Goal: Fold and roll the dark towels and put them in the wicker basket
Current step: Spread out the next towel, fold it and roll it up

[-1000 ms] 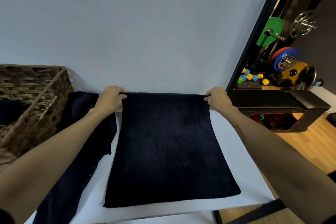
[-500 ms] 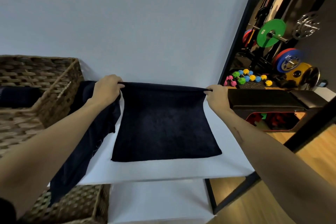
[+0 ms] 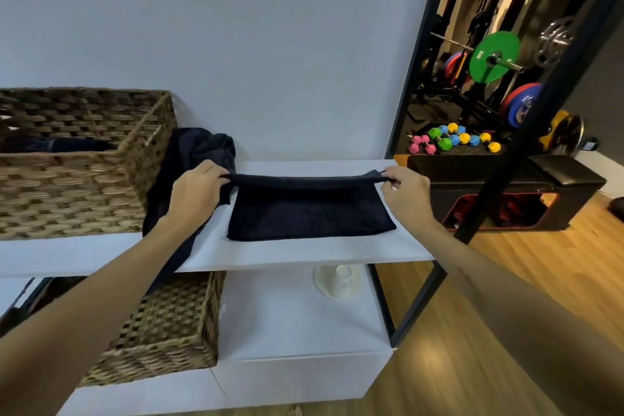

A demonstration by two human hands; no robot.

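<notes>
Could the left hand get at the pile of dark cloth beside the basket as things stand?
Probably yes: the pile lies right behind the left hand with nothing between, but that hand is pinching a corner of the towel and would have to let go first.

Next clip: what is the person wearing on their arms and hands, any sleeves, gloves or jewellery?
Nothing shows on either. The left hand and right hand are bare, with no gloves, rings or watch in view. Both forearms are uncovered right to the frame edge; no sleeve is visible.
</notes>
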